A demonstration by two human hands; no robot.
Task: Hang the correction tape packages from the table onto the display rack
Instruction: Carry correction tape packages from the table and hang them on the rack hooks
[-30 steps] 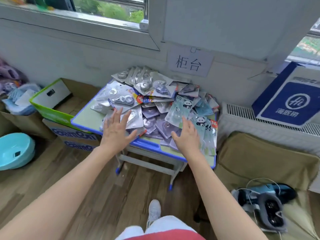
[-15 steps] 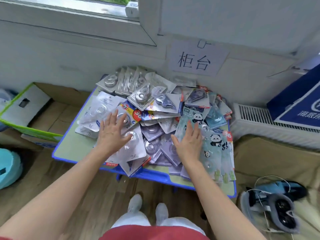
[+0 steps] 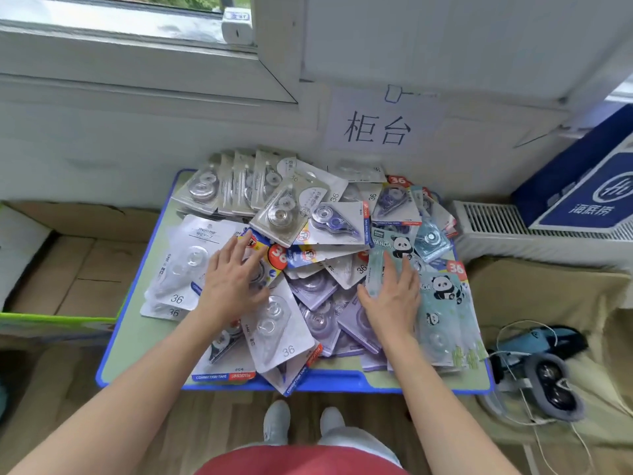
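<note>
A heap of correction tape packages (image 3: pixel 322 228) covers a small blue-edged table (image 3: pixel 137 341) against the wall. Some are white, some purple, some teal with pandas (image 3: pixel 442 303). My left hand (image 3: pixel 233 282) lies flat with straight fingers on the white and yellow packages at the left of the heap. My right hand (image 3: pixel 390 296) rests with spread fingers on a teal panda package and the purple ones beside it. Neither hand grips anything. No display rack is in view.
Open cardboard boxes (image 3: pixel 78 269) stand left of the table. A white radiator (image 3: pixel 513 231) and a blue box (image 3: pixel 589 186) are at the right. A headset with cables (image 3: pixel 548 375) lies on a tan cushion. A paper sign (image 3: pixel 376 128) hangs on the wall.
I have stepped closer to the table, so the heap fills more of the view. Both hands have come down from above the front edge onto the packages.
</note>
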